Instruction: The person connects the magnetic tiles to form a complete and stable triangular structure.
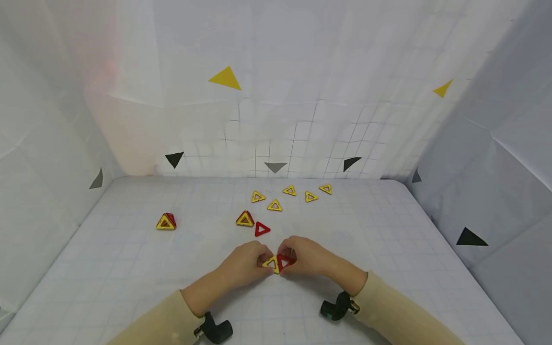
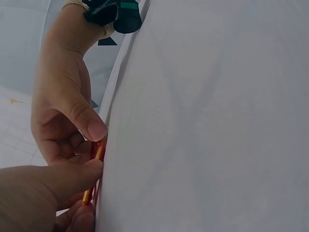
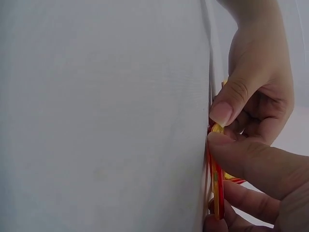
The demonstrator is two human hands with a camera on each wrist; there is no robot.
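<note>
Low over the near middle of the table, my left hand (image 1: 246, 262) pinches a yellow triangular tile (image 1: 275, 261) with an open centre. My right hand (image 1: 307, 256) pinches a red triangular tile (image 1: 279, 263) of the same kind. The two tiles meet edge to edge between the hands. From the left wrist, the yellow tile (image 2: 87, 197) shows edge-on under the thumb. The right wrist view shows the red tile (image 3: 220, 193) edge-on between thumb and fingers. Part of each tile is hidden by fingertips.
Just beyond the hands lies a loose red triangle (image 1: 257, 231), beside a small red-and-yellow pyramid (image 1: 245, 220). A similar pyramid (image 1: 166, 223) stands farther left. Several yellow triangles, one of them a yellow tile (image 1: 274, 209), lie flat toward the back wall.
</note>
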